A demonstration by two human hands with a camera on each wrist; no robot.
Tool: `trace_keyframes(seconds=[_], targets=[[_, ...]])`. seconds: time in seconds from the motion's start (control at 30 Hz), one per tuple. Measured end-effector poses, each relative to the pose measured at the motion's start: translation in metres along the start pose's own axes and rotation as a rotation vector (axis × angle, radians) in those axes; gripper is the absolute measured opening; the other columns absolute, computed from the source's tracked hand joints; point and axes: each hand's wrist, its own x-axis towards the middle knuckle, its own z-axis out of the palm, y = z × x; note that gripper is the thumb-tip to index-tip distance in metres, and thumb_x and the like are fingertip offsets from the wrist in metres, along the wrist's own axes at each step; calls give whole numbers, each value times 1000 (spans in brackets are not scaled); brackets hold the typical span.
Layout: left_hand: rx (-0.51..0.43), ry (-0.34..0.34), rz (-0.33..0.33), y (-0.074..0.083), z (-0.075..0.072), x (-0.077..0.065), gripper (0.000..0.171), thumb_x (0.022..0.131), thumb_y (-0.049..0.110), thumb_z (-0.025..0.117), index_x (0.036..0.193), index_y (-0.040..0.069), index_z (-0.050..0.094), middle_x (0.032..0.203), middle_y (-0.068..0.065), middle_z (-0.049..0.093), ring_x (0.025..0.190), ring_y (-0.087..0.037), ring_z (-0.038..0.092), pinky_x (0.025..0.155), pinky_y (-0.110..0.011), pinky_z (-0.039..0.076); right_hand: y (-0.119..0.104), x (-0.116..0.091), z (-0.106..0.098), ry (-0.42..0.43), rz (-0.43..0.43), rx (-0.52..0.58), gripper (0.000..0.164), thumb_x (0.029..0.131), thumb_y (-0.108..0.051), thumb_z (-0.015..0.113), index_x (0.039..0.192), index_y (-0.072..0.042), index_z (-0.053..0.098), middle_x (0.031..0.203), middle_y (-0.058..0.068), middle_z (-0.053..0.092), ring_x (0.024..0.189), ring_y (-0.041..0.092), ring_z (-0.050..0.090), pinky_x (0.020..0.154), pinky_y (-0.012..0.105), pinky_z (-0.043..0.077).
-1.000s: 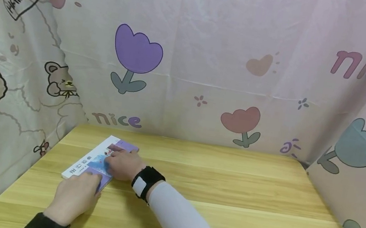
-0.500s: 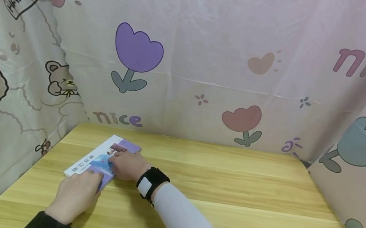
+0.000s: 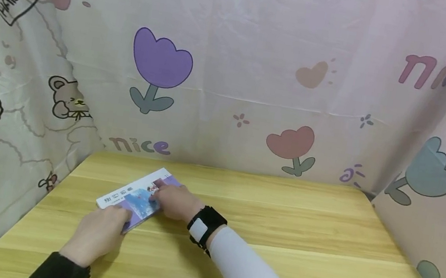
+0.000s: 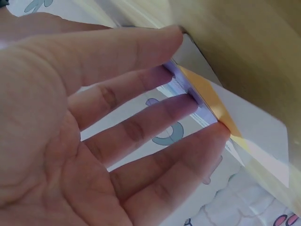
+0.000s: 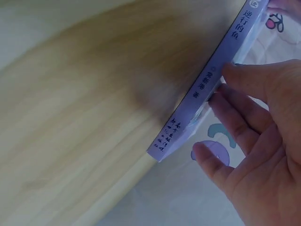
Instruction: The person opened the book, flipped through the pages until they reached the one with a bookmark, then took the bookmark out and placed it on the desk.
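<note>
A thin paperback book (image 3: 139, 201) with a white, purple and blue cover sits slantwise at the left of the table. My left hand (image 3: 95, 233) grips its near end; in the left wrist view its fingertips meet the cover and its thumb lies by the edge of the book (image 4: 211, 96). At the far right part of the cover is my right hand (image 3: 178, 202), with fingers on top. The right wrist view shows the printed purple spine (image 5: 200, 89), with the right thumb touching its upper edge. Whether the book is fully flat on the table I cannot tell.
The wooden table (image 3: 276, 243) extends to the right of both hands. A patterned curtain (image 3: 234, 64) hangs behind it and along both sides. A black strap (image 3: 206, 227) circles the right wrist.
Both hands have shifted the book to the right, and its slant has turned somewhat. The right hand has moved along with it, the left hand only slightly.
</note>
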Motion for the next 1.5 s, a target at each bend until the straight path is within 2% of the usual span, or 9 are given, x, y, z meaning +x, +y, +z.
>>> trace_keyframes(seconds=[0.17, 0.3, 0.53, 0.63, 0.77, 0.9, 1.0, 1.3, 1.5], targets=[[-16, 17, 44, 3, 0, 6, 16, 70, 5, 78, 82, 11, 69, 78, -6, 63, 65, -20, 59, 53, -40, 51, 6, -20, 0, 21, 5, -23, 41, 90, -12, 65, 126, -31, 65, 135, -10, 54, 133, 16, 36, 90, 47, 46], [-40, 34, 73, 6, 0, 12, 18, 69, 1, 76, 75, 14, 65, 73, -2, 61, 62, -17, 56, 53, -36, 49, 10, -38, -1, 38, 18, -22, 37, 88, -13, 67, 121, -30, 68, 126, -10, 60, 128, 16, 43, 88, 46, 47], [-85, 32, 83, 14, 2, 24, 24, 66, -6, 71, 69, 15, 59, 67, 3, 53, 59, -14, 47, 53, -33, 44, 19, -61, -7, 90, 1, -13, 20, 90, -17, 67, 105, -26, 76, 101, -11, 68, 95, 9, 61, 78, 35, 49], [-95, 47, 103, 17, 5, 28, 27, 64, -9, 68, 65, 15, 55, 65, 3, 49, 59, -15, 44, 52, -33, 41, 25, -68, -7, 106, -9, 6, 15, 92, -21, 65, 102, -24, 77, 96, -11, 69, 91, 8, 63, 77, 30, 50], [-99, 58, 120, 23, 8, 35, 30, 63, -11, 65, 61, 15, 49, 64, 2, 44, 59, -16, 41, 53, -32, 35, 32, -82, -7, 137, -26, 50, 13, 92, -21, 66, 98, -23, 77, 89, -13, 68, 79, 1, 60, 72, 23, 49], [-99, 65, 132, 30, 10, 41, 30, 65, -11, 64, 59, 13, 48, 63, 1, 42, 58, -16, 39, 53, -31, 32, 35, -97, -8, 161, -51, 60, 11, 92, -19, 66, 86, -22, 75, 78, -14, 61, 64, 1, 47, 59, 19, 42], [-110, 79, 148, 34, 12, 44, 29, 65, -11, 62, 58, 13, 48, 61, 1, 41, 58, -16, 39, 53, -31, 32, 34, -107, -9, 165, -56, 70, 12, 91, -19, 66, 83, -23, 73, 77, -15, 62, 62, -1, 47, 58, 17, 42], [-154, 72, 187, 48, 21, 58, 28, 64, -10, 63, 60, 12, 48, 61, 1, 41, 58, -15, 40, 53, -30, 33, 38, -140, -10, 132, -49, 141, 7, 90, -21, 69, 91, -22, 76, 86, -16, 66, 73, -5, 55, 67, 13, 47], [-184, 68, 223, 63, 23, 68, 25, 66, -11, 64, 67, 12, 54, 65, 2, 46, 61, -16, 43, 56, -31, 38, 42, -158, -12, 120, -52, 139, 6, 88, -22, 71, 91, -21, 76, 85, -15, 66, 75, -4, 57, 68, 11, 47]])
